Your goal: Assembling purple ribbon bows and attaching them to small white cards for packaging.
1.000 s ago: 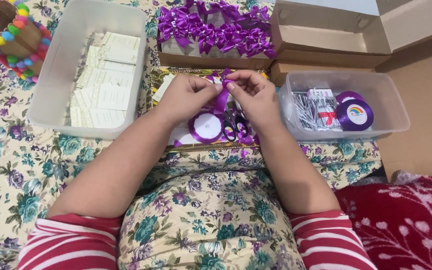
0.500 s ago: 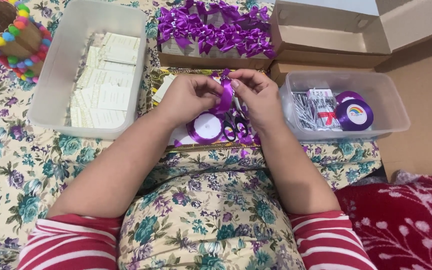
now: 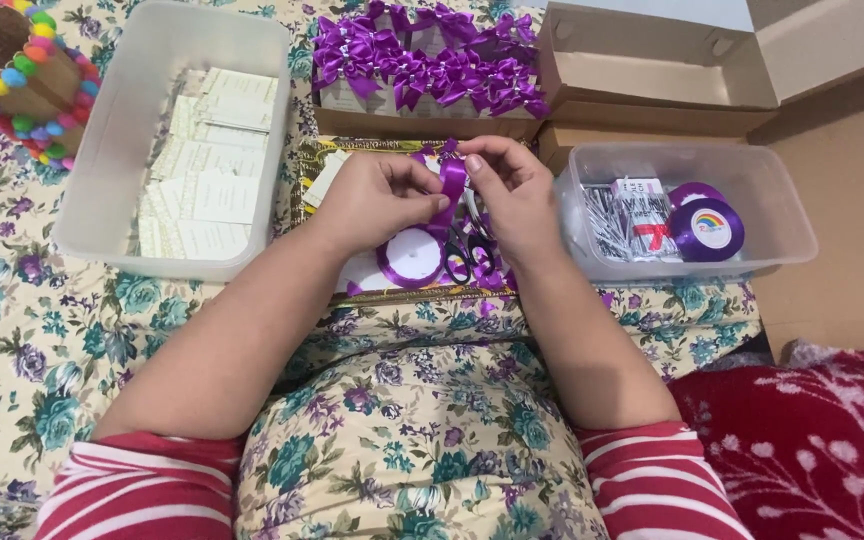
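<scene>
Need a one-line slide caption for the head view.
Left hand and right hand pinch a purple ribbon above a ribbon spool and scissors, between two clear plastic bins.

Two hands: left hand (image 3: 377,195), right hand (image 3: 512,190), one purple ribbon strip (image 3: 449,185) pinched between them. One ribbon spool (image 3: 412,257) and one pair of scissors (image 3: 470,258) just below the hands. Two clear plastic tubs: one (image 3: 122,150) left of the hands with paper cards, too many to count; one (image 3: 782,225) right of them with two ribbon rolls (image 3: 709,228). Purple bows (image 3: 422,60) beyond the hands, uncountable. One bead-trimmed cup (image 3: 12,70) far left.
</scene>
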